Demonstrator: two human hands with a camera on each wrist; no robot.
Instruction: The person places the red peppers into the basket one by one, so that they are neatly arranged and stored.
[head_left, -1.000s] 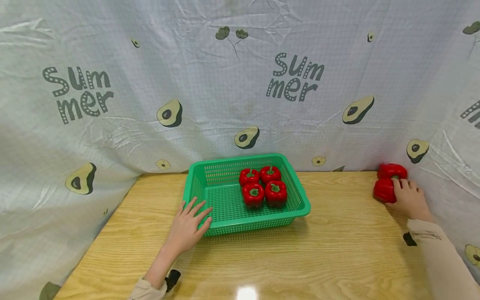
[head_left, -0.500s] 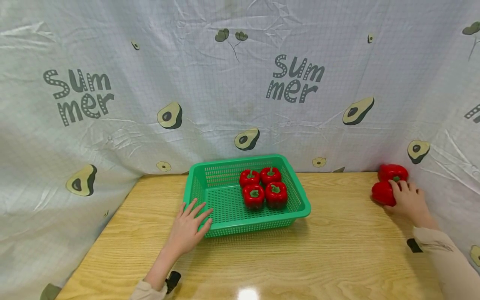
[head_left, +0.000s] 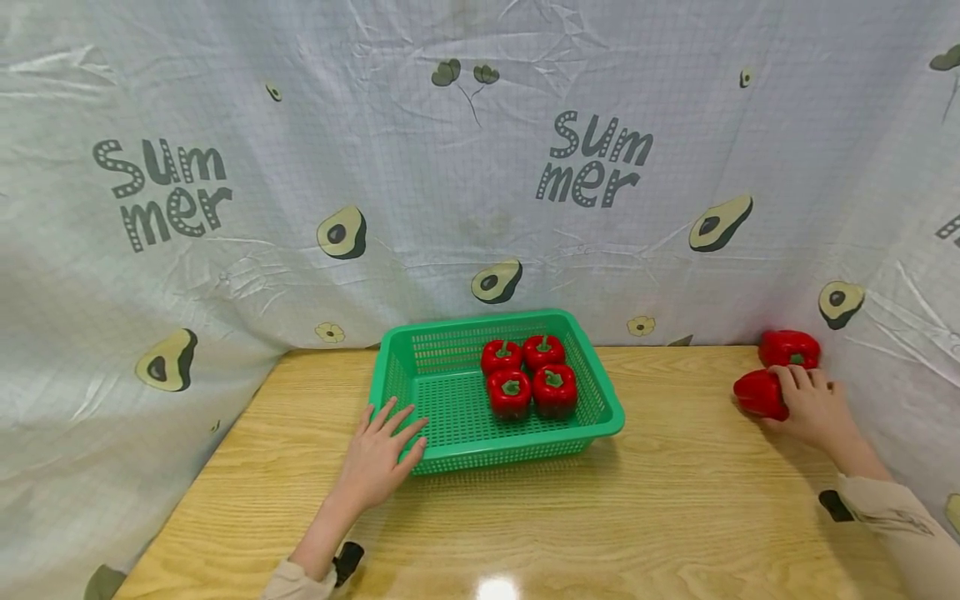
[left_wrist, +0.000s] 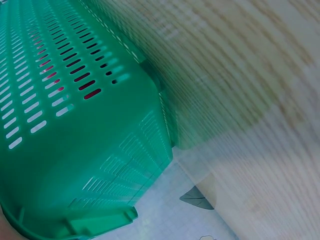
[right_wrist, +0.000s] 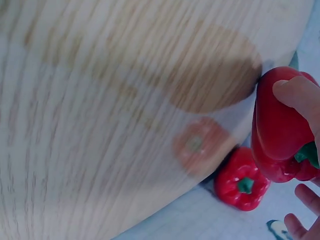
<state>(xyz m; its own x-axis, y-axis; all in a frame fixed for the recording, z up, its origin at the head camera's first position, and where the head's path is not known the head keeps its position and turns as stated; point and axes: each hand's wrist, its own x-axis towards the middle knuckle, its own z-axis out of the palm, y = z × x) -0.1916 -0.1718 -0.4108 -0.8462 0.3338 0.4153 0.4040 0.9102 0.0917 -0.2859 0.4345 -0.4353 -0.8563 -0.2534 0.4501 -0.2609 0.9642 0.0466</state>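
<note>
on a wide light-brown wooden table (head_left: pixel 675 525), a long, holey green plastic basket (head_left: pixel 517 444), with the left hand (head_left: pixel 377 460), fingers spread, at its near left corner. far right, the right hand (head_left: pixel 813 412), gripping one shiny, lumpy red pepper (head_left: pixel 760 394), just pulled a bit away from a second red pepper (head_left: pixel 790 343) behind: likely free to lift, but outside the basket, unlike four shiny, round red peppers (head_left: pixel 553 393) inside.

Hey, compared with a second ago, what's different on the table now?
The right hand, already on a red pepper, has drawn it left and slightly nearer the person, away from the other loose pepper. Nothing was visibly let go. That loose pepper, the left hand at the green basket and the four peppers inside stayed put.
</note>
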